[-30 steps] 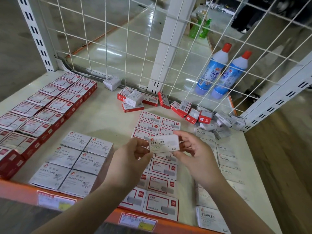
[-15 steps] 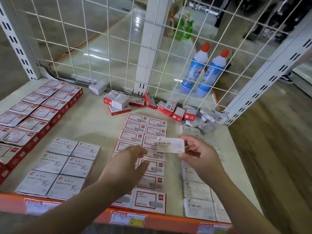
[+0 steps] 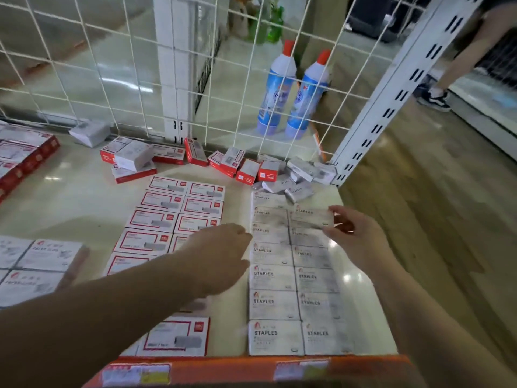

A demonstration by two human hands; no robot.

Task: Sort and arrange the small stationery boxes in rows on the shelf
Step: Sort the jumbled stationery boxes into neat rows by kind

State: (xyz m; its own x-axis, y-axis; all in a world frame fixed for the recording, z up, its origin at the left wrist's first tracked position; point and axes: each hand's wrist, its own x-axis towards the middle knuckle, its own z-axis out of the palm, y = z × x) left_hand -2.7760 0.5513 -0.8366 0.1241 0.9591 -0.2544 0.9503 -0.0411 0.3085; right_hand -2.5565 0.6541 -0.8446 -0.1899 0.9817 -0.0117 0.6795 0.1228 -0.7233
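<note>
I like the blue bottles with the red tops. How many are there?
2. Both stand behind the wire grid, side by side: the left bottle and the right bottle. None seem hidden.

The left forearm [image 3: 120, 306] covers several red-bordered boxes [image 3: 152, 221] in the middle rows, so their count there cannot be told. The paper-clip boxes [image 3: 42, 256] and the red stacks [image 3: 22, 155] are cut off by the left edge. Print on the grey boxes [image 3: 272, 278] below the word STAPLES is too blurred to read. The fingers [image 3: 340, 212] of the right hand [image 3: 361, 242] hide one end of the box [image 3: 307, 218] they pinch. A passer-by's leg [image 3: 461, 60] runs out at the top right.
</note>
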